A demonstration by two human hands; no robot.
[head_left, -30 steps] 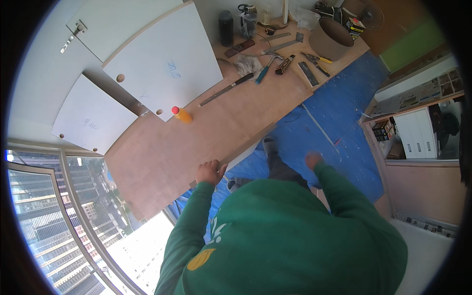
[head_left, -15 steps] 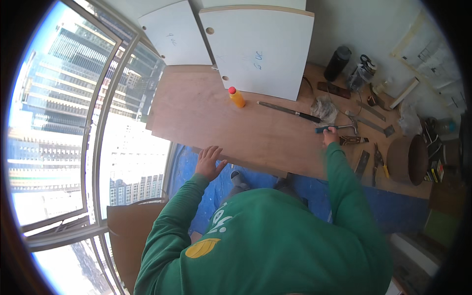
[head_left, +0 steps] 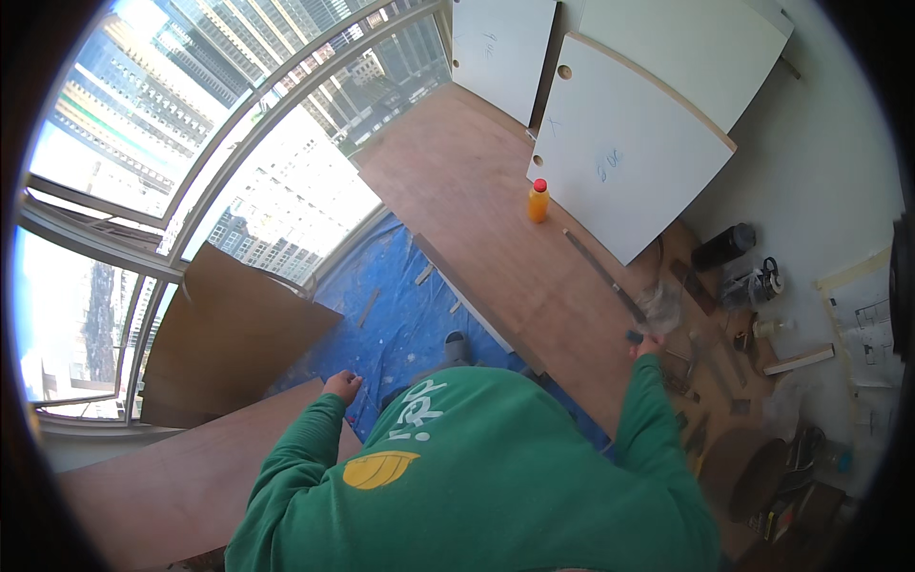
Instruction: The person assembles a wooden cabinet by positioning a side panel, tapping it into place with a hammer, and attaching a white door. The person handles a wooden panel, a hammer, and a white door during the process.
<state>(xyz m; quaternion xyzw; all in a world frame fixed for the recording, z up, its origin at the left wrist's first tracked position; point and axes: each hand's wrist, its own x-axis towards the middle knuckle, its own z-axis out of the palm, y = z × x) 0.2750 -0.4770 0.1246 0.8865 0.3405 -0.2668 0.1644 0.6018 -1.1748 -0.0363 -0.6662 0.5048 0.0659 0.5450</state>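
Evidently the claw hammer is in the right hand, over the right part of the wooden surface, its dark butt poking out past the wrapped fingers. Its head is blurred, so I cannot tell whether it touches the wood. The hold looks close to the butt; gripped that short, a heavy head could dip and dent the bare wood.

Just beside the hand, the clear plastic bag could snag on the tool and get dragged along. The long file lies with its black handle toward the bag, where a sideways sweep could shove it askew. On the other side, a utility knife is too blurred to show whether its blade is out; brushing it carelessly might cut.

Farther off, the orange bottle with a red cap stands upright and could topple if jolted. Behind it, the white panel seems merely propped, so a bump might make it slide.

The left hand is by the lower board, fingers loosely curled, nothing visible in them. Creased blue sheeting around the grey shoe could slip underfoot.
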